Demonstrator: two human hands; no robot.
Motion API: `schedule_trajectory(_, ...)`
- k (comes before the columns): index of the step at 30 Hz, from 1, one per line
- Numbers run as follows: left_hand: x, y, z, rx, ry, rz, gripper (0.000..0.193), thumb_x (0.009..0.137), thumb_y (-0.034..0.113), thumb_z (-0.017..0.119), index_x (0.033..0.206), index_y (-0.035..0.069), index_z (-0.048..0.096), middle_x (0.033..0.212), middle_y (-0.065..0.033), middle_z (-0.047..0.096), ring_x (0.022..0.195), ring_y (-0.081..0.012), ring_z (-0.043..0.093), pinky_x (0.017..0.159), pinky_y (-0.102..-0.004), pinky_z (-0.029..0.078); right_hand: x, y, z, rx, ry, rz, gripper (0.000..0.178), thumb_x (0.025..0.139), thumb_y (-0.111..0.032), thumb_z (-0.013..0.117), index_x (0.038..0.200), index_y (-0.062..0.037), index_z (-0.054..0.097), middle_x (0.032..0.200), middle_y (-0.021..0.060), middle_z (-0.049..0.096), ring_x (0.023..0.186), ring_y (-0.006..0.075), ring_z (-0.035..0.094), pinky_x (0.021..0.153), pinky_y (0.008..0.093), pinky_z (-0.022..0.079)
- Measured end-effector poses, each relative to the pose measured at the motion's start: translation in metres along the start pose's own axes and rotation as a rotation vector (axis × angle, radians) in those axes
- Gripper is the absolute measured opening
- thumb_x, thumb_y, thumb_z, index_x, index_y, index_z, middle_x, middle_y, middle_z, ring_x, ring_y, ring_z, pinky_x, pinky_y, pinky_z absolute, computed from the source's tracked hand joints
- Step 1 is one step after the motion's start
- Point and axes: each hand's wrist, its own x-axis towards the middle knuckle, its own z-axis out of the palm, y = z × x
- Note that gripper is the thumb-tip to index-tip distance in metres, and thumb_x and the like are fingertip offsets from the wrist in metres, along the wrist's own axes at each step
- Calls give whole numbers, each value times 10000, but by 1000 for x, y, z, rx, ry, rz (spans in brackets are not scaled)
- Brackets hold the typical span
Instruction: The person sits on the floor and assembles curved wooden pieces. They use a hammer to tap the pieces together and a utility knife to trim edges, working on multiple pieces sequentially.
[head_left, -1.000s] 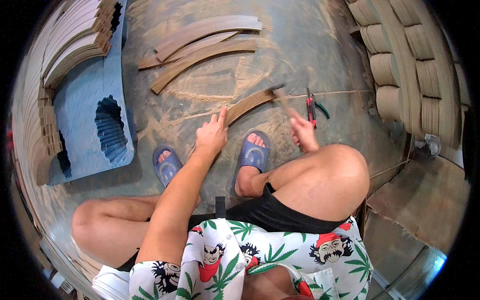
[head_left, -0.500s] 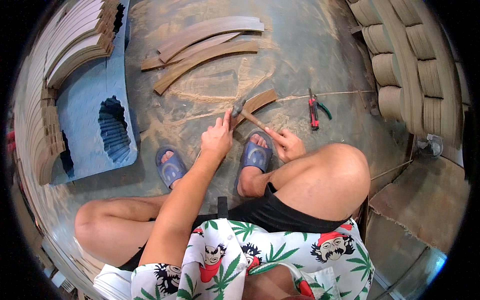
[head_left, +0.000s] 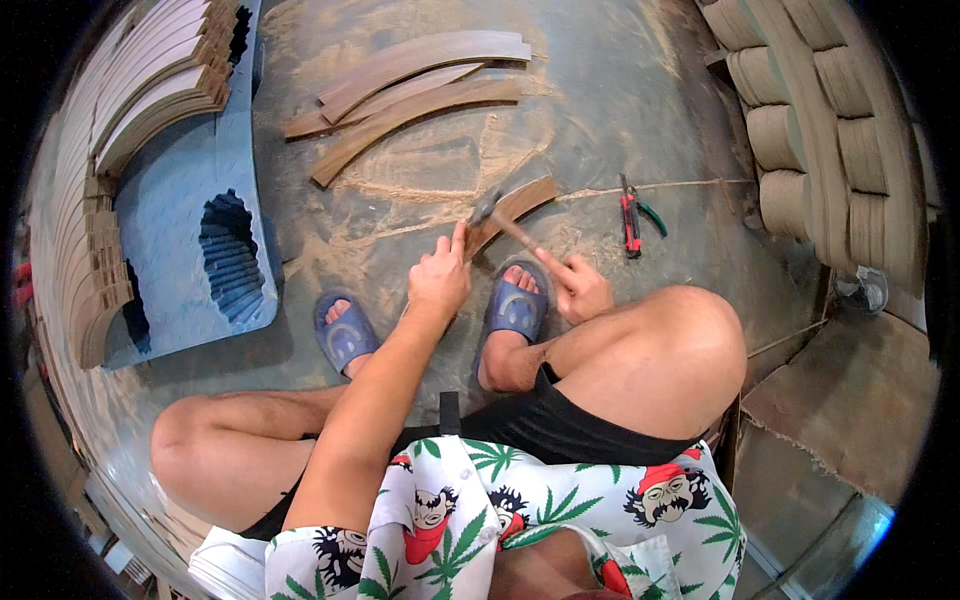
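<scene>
My right hand [head_left: 580, 288] is closed round the wooden handle of a hammer [head_left: 518, 232]. The hammer's dark head, blurred by motion, is over a short curved wooden strip [head_left: 528, 198], close to my left fingertips. With my left hand [head_left: 440, 275] I grip that strip near its lower end, index finger stretched toward the hammer head. Whatever lies directly beneath the head is too small to make out. Part of the strip is hidden by my left hand.
Several curved wooden strips [head_left: 415, 118] lie on the dusty floor ahead. A blue plastic pallet [head_left: 170, 190] on the left bears stacked curved boards [head_left: 165, 110]. Right of the hammer lies a red-and-black hand tool [head_left: 631, 225] beside a green-handled one [head_left: 653, 219]. Stacked curved pieces [head_left: 775, 137] stand at far right.
The hammer head has shifted slightly up and right over the strip and is now blurred. My left hand keeps its hold on the strip.
</scene>
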Motion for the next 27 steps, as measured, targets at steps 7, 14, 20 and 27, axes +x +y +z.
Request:
schedule_trajectory(7,5,10,1,-10,-16,8,845,1024,314,691,1747,207,267,1310,-158,649,1021,-428,754,839,-576,623,-17,119,9,-222,302,474,543,942,-203,661,1477,-270,721,1099,187,753,930,468,714,822,552,573)
schedule_trajectory(14,4,-1,4,-9,-28,-17,836,1022,311,695,1742,201,283,1330,-154,640,1035,-430,746,862,-570,618,1,31,30,145,-64,29,461,925,-188,692,1378,-176,777,1112,219,764,993,462,719,925,488,586)
schedule_trajectory(20,-1,8,-1,-40,-15,-9,850,1010,303,710,1741,201,289,1321,-155,637,1044,-426,745,863,-567,619,2,96,22,-44,114,206,491,958,-155,687,1443,-207,738,1051,169,742,926,382,695,861,450,574)
schedule_trajectory(27,5,4,-3,-47,298,124,798,966,230,749,1694,223,421,1175,-110,641,1023,-341,706,828,-486,614,3,132,-3,607,452,664,518,1035,-110,670,1536,-242,677,921,52,696,774,224,630,728,372,540)
